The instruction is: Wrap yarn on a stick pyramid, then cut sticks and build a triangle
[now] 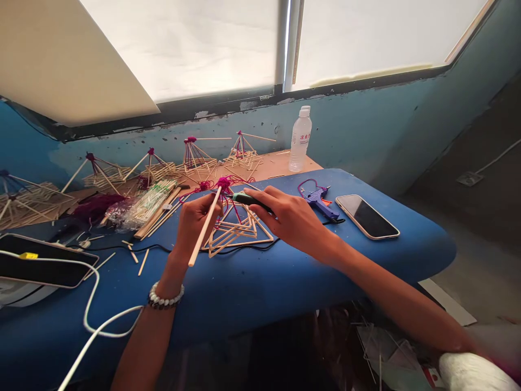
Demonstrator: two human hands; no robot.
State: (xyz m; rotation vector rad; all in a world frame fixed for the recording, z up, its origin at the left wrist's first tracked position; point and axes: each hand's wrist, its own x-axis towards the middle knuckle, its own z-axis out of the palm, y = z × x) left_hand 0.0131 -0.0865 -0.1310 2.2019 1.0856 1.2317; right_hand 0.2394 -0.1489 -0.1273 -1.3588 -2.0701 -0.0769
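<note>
Just left of the table's middle, a wooden stick model (232, 231) of stacked square frames hangs from magenta yarn below a yarn-wrapped knot (223, 183). One thick stick (205, 227) slants from that knot towards me. My left hand (198, 215) is closed at the model's top, right beside the knot; its fingertips are partly hidden behind the stick. From the other side, my right hand (285, 214) grips a tool with a black and pale-green handle (246, 199). The tool's front end meets the yarn under the knot, and its working tip is hidden.
Several similar stick models (199, 157) line the back. A bottle (300, 139) stands near the wall. A purple glue gun (319, 202) and a phone (367, 216) lie right. Bagged sticks (148, 205), a tablet-like device (49, 260) and a white cable (95, 293) are left.
</note>
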